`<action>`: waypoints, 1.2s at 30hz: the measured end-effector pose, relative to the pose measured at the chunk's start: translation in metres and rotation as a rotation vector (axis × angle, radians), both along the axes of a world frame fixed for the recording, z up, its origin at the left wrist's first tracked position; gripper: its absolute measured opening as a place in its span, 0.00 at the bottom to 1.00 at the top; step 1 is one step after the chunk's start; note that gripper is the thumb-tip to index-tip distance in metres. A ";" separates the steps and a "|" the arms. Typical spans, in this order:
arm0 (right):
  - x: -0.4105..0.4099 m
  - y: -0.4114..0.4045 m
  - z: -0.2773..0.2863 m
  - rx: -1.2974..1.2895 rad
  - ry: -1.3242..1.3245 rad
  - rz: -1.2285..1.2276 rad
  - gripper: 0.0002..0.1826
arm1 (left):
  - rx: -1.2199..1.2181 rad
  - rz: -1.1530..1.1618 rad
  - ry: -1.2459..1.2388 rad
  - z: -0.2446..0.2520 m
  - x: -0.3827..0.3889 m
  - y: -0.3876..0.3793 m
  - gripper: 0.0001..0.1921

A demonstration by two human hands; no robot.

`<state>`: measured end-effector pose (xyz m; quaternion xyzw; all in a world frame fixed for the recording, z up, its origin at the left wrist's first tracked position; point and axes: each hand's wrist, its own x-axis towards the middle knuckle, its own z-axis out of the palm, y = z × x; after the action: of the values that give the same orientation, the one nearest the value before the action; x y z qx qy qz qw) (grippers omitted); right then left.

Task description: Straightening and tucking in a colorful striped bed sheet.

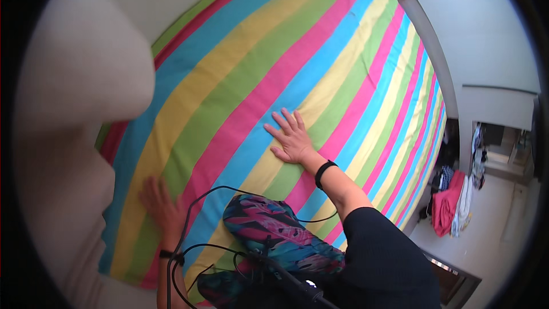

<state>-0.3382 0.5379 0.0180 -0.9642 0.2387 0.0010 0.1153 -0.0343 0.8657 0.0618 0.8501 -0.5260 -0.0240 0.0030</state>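
Observation:
A bed sheet (pixel 240 107) with pink, blue, yellow and green stripes spreads across the bed before me. My right hand (pixel 292 137) lies palm down on its yellow and blue stripes, fingers apart, with a black band round the wrist. Lower left, my left hand (pixel 165 210) is slightly blurred, over the green and yellow stripes with its fingers spread; a dark band circles that wrist too. Neither hand holds anything. The sheet shows small creases beyond my right hand and near the far edge.
My legs in patterned leggings (pixel 274 227) rest on the sheet. Black cables (pixel 223 187) loop in front of them, by a dark rod. Pale cabinets or a wall stand beyond the bed at the right, and clothes (pixel 448 204) hang or lie in a pile there. Part of a face fills the left side.

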 end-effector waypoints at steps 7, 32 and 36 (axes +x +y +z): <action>-0.009 -0.006 -0.005 0.103 0.006 -0.051 0.35 | -0.005 0.091 -0.064 -0.045 0.009 -0.127 0.33; -0.050 -0.308 -0.021 -0.138 0.213 -1.679 0.37 | -0.036 0.072 -0.089 -0.049 0.024 -0.130 0.29; -0.064 -0.298 -0.031 -0.154 0.165 -1.605 0.38 | 0.002 0.081 -0.062 -0.041 0.025 -0.131 0.29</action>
<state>-0.4023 0.2399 -0.0131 -0.5011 0.8649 -0.0271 -0.0038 -0.0096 0.7344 0.0205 0.8710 -0.4910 0.0019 -0.0130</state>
